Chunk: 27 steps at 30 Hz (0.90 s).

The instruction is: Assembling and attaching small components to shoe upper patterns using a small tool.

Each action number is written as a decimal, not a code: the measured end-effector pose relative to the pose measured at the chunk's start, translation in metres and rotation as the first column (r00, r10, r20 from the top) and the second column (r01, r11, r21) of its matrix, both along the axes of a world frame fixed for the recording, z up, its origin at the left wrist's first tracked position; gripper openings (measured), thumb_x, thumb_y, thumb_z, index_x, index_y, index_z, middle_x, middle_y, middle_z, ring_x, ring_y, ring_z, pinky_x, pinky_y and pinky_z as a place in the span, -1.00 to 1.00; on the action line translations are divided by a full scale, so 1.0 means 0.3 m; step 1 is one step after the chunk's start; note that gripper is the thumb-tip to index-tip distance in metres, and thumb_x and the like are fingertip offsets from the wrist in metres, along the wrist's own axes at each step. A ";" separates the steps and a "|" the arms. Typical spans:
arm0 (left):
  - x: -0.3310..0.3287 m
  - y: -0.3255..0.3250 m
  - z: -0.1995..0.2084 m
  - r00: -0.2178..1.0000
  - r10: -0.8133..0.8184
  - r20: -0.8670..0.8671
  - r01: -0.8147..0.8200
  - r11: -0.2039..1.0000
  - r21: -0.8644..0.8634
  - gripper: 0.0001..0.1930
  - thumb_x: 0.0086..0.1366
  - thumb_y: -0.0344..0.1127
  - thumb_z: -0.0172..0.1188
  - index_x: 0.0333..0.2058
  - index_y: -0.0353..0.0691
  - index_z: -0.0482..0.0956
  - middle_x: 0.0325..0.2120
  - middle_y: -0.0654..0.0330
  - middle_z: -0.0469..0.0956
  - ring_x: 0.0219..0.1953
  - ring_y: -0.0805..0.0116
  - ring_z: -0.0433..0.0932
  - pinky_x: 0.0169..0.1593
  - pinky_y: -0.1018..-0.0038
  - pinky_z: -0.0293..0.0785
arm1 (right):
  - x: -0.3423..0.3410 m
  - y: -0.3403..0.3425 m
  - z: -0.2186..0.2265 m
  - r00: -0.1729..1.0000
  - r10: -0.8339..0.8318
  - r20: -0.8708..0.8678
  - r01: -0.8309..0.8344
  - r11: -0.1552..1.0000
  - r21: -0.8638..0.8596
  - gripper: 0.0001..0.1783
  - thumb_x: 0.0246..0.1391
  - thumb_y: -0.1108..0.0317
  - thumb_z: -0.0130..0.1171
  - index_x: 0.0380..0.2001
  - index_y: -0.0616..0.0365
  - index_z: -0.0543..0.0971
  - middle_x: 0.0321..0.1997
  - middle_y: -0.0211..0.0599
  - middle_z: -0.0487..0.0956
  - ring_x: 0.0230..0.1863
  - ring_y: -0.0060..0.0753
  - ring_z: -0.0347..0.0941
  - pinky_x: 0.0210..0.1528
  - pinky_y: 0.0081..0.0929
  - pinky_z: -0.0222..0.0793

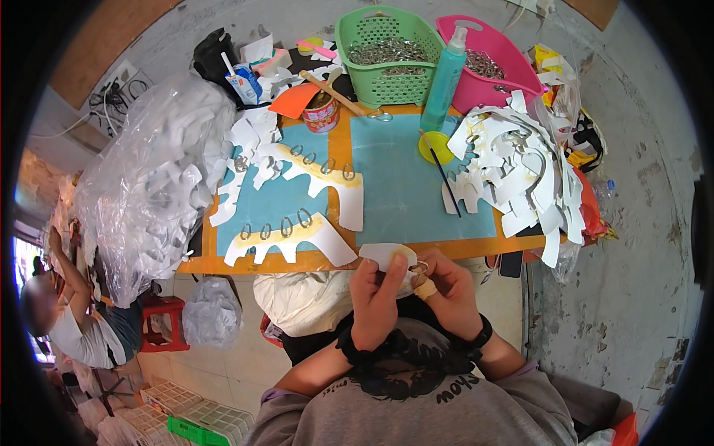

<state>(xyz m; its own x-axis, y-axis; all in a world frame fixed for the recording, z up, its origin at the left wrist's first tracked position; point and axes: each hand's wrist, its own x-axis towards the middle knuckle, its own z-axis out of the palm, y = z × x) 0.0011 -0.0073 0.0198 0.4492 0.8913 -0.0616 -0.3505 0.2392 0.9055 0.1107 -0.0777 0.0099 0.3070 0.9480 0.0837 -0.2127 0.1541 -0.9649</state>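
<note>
1. White piece (381,253): held up at the bench's (461,247) near edge, roughly mid-width, not lying flat on it. Yellowish smear near the thumb.
2. Key relation: white piece lies at the hands' fingertips, on their bench-facing side. Visible long axis runs roughly left-right, along the bench's near edge; right end hidden by fingers. Left hand is nearer, covering more of it.
3. Left hand (373,303): pinching the white piece, thumb on top, fingers beneath.
4. Right hand (455,293): fingertips pressed together at the piece's right end, pinching what looks like a metal ring (422,265); whether it grips the white piece too, can't tell. Tan wrap on one finger.
5. Bench, left half: two toothed white strips with rings, front strip (294,241) near the edge, rear strip (338,181) behind.
6. Bench, right end: heap of white cutouts (520,167); left of it, yellow dish (437,151) with thin brush (448,184).
7. Bench, far side: green basket (394,87) and pink basket (494,93), both holding metal bits; spray bottle (444,85), tin (321,117).
8. Left of bench: big clear bag (149,171) of white scraps; another person (82,331) beyond.
</note>
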 end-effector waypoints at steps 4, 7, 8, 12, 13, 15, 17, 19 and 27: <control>-0.006 0.012 -0.014 0.993 -0.083 0.084 0.086 0.996 -0.024 -0.86 0.32 -0.39 0.10 -0.21 -0.33 0.48 -0.35 0.32 0.52 -0.33 0.65 0.43 -0.26 0.66 0.35 | -0.004 0.003 0.011 0.996 -0.064 0.060 0.065 0.998 -0.023 -0.88 0.04 0.64 0.05 -0.38 0.24 0.36 -0.26 -0.39 0.33 -0.26 -0.56 0.25 -0.13 -0.68 0.19; -0.011 0.033 0.003 0.980 -0.160 0.119 0.159 0.987 0.020 -0.80 0.26 -0.38 0.16 -0.18 -0.34 0.46 -0.34 0.30 0.53 -0.32 0.63 0.43 -0.24 0.64 0.36 | 0.001 0.004 0.008 0.969 -0.127 0.212 0.119 0.992 0.053 -0.88 0.01 0.63 0.06 -0.40 0.24 0.36 -0.31 -0.33 0.36 -0.28 -0.46 0.28 -0.16 -0.63 0.21; -0.015 0.045 0.008 0.971 -0.205 0.125 0.195 0.977 0.092 -0.76 0.23 -0.38 0.19 -0.17 -0.35 0.45 -0.33 0.29 0.53 -0.31 0.63 0.43 -0.23 0.63 0.36 | 0.007 0.004 0.005 0.969 -0.128 0.212 0.119 0.991 0.054 -0.88 0.01 0.63 0.06 -0.40 0.24 0.36 -0.31 -0.33 0.36 -0.28 -0.46 0.28 -0.16 -0.63 0.21; -0.046 0.126 0.020 0.948 -0.314 -0.040 0.317 0.935 0.158 -0.76 0.17 -0.37 0.26 -0.23 -0.34 0.49 -0.39 0.31 0.53 -0.35 0.62 0.44 -0.25 0.64 0.36 | 0.023 0.008 0.032 0.899 -0.140 0.416 0.123 0.990 0.067 -0.85 -0.09 0.62 0.10 -0.45 0.24 0.34 -0.40 -0.21 0.36 -0.30 -0.22 0.30 -0.16 -0.49 0.28; -0.048 0.144 0.043 0.919 -0.353 -0.177 0.381 0.909 0.170 -0.80 0.16 -0.38 0.25 -0.28 -0.34 0.49 -0.40 0.30 0.53 -0.34 0.61 0.46 -0.24 0.64 0.36 | 0.025 0.010 0.044 0.861 -0.131 0.491 0.104 0.991 0.081 -0.83 -0.13 0.63 0.11 -0.47 0.25 0.33 -0.42 -0.18 0.36 -0.30 -0.14 0.30 -0.13 -0.42 0.31; -0.056 0.158 0.056 0.871 -0.380 -0.310 0.445 0.879 0.174 -0.83 0.15 -0.39 0.24 -0.33 -0.34 0.50 -0.42 0.29 0.54 -0.33 0.60 0.47 -0.22 0.63 0.36 | 0.031 0.013 0.052 0.816 -0.121 0.566 0.083 0.992 0.092 -0.81 -0.17 0.64 0.11 -0.48 0.25 0.33 -0.41 -0.17 0.36 -0.30 -0.10 0.29 -0.10 -0.36 0.34; -0.059 0.162 0.057 0.859 -0.417 -0.298 0.461 0.882 0.097 -0.88 0.14 -0.42 0.26 -0.37 -0.31 0.53 -0.46 0.31 0.54 -0.35 0.62 0.46 -0.27 0.66 0.34 | 0.028 0.014 0.064 0.762 -0.113 0.638 0.061 0.993 0.103 -0.79 -0.22 0.65 0.11 -0.49 0.25 0.32 -0.41 -0.15 0.35 -0.30 -0.07 0.29 -0.06 -0.29 0.36; -0.053 0.141 0.037 0.898 -0.386 -0.210 0.402 0.915 0.040 -0.88 0.16 -0.41 0.25 -0.36 -0.32 0.54 -0.47 0.32 0.55 -0.39 0.63 0.46 -0.30 0.67 0.35 | 0.012 0.015 0.075 0.655 -0.206 0.726 0.131 0.978 0.159 -0.78 -0.26 0.65 0.11 -0.50 0.24 0.31 -0.40 -0.16 0.36 -0.30 -0.03 0.28 0.01 -0.20 0.37; -0.023 0.109 0.030 0.953 -0.297 0.059 0.291 0.845 -0.449 -0.90 0.20 -0.40 0.18 -0.32 -0.28 0.51 -0.45 0.30 0.51 -0.40 0.54 0.49 -0.35 0.61 0.37 | 0.030 0.023 0.006 0.589 -0.328 0.739 0.108 0.938 0.331 -0.80 -0.25 0.64 0.14 -0.46 0.26 0.40 -0.31 -0.19 0.43 -0.16 0.00 0.31 0.11 -0.05 0.32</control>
